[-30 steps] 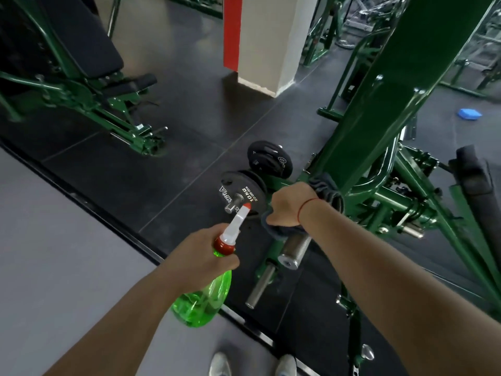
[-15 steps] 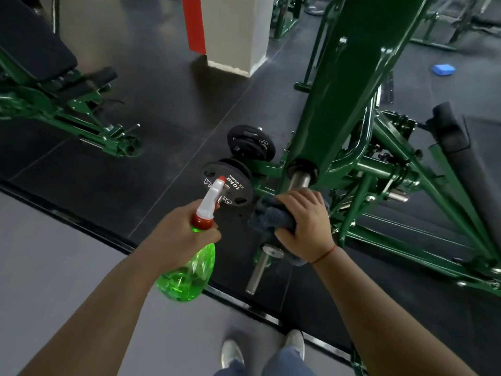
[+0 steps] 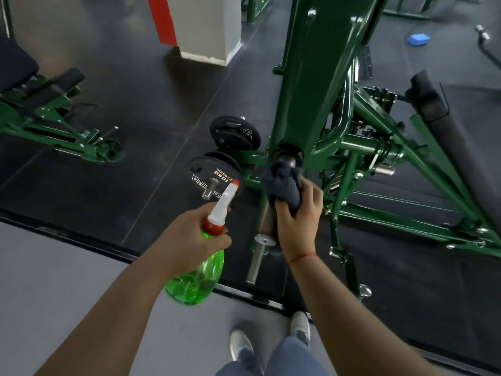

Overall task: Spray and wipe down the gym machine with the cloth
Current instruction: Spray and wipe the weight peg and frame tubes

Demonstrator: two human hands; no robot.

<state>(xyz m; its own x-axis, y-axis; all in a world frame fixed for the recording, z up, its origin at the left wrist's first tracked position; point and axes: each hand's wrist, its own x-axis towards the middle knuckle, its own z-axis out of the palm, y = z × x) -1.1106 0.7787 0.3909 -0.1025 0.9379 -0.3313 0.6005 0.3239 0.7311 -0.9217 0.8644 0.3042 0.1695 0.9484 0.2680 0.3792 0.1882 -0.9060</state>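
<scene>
At the near edge of the floor, where pale grey surface meets dark rubber tiles, stand two light shoes. Just beyond them the left hand has its fingers clenched round the neck of the spray bottle. The bottle is clear green plastic with a rounded belly, a red collar and a white trigger head tipped red, its nozzle aimed away from the person. To its right the right hand grasps the cloth, a dark grey, nubbly towelling wad. It is bunched under fingers and thumb and wrapped over a bare steel sleeve jutting from the gym machine. The cloth's far end touches the black collar where the sleeve meets the glossy dark green beam. Left of the cloth a matte black 10 kg weight plate sits on a peg, with a second plate beyond it. Farther right lies a black padded roller. Towards the far edge stand a white pillar with a red stripe and a small blue object.
</scene>
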